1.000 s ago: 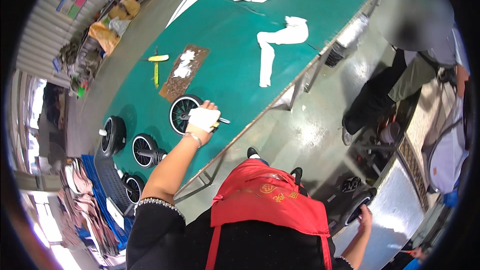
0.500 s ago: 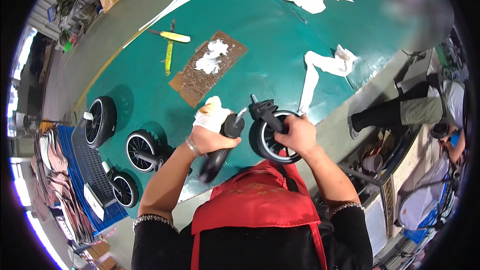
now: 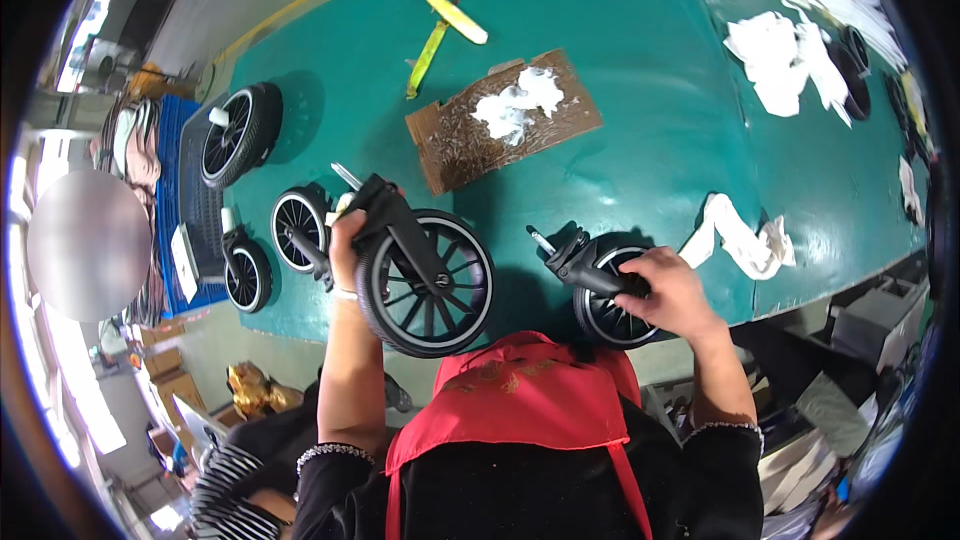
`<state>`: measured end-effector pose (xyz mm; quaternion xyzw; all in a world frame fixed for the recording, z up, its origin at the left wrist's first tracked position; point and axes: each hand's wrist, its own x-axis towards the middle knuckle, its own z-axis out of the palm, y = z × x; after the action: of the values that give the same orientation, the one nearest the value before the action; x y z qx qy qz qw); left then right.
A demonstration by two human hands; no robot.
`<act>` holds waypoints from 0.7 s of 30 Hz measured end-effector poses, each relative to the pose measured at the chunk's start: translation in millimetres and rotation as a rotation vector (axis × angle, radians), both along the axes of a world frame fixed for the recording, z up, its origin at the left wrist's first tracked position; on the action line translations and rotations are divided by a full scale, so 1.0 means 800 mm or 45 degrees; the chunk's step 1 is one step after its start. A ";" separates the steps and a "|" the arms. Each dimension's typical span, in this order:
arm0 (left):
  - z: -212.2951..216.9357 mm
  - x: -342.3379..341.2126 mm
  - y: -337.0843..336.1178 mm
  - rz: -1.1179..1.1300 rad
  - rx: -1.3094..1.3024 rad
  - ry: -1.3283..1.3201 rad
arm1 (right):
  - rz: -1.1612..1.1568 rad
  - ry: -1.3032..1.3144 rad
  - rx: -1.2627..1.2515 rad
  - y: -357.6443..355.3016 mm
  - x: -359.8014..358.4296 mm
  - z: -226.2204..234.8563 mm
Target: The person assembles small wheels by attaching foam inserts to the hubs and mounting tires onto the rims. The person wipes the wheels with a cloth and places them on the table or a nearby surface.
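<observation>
My left hand [image 3: 345,255] grips a large spoked caster wheel [image 3: 425,285] by its black fork, and holds it up above the table's near edge. The fork's metal stem points up to the far left. My right hand [image 3: 672,290] is closed on a smaller caster wheel [image 3: 575,265], whose stem also points left; its tyre is partly behind my fingers. Beyond both wheels lies a brown cardboard piece [image 3: 440,150] with white paste [image 3: 512,105] smeared on it. A crumpled white cloth strip [image 3: 735,240] lies right of my right hand.
Left of my left hand stand a big wheel [image 3: 230,140] and two smaller fork wheels [image 3: 298,225]. A blue crate [image 3: 178,160] adjoins the table's left edge. Two yellow-green handled knives [image 3: 456,18] lie crossed at the back. White rags [image 3: 770,60] lie far right. A person's striped sleeve [image 3: 235,485] shows lower left.
The view has turned, so the table's things sit differently. The wheel in my left hand has swung from edge-on to side-on. My right hand keeps hold of its wheel.
</observation>
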<state>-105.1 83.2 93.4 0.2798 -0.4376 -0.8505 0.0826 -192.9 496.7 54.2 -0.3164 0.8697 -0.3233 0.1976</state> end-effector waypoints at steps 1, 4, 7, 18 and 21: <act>0.006 0.002 0.006 0.054 0.047 0.029 | -0.176 0.036 -0.044 0.011 -0.016 0.002; 0.016 -0.001 0.029 0.151 0.076 -0.019 | -0.702 0.729 0.358 0.056 -0.055 -0.029; 0.015 0.005 0.052 0.304 0.129 -0.085 | -0.865 0.762 0.738 0.097 -0.045 -0.103; 0.035 0.060 0.038 0.030 0.364 -0.248 | -1.029 0.313 -0.371 0.012 -0.070 -0.047; 0.033 0.052 0.048 -0.162 0.471 -0.259 | -0.797 0.110 -0.674 -0.086 -0.024 0.038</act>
<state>-63.4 121.7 119.6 0.3464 -0.2971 -0.8872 -0.0684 -211.8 428.2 84.5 -0.0899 0.8182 -0.5668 -0.0351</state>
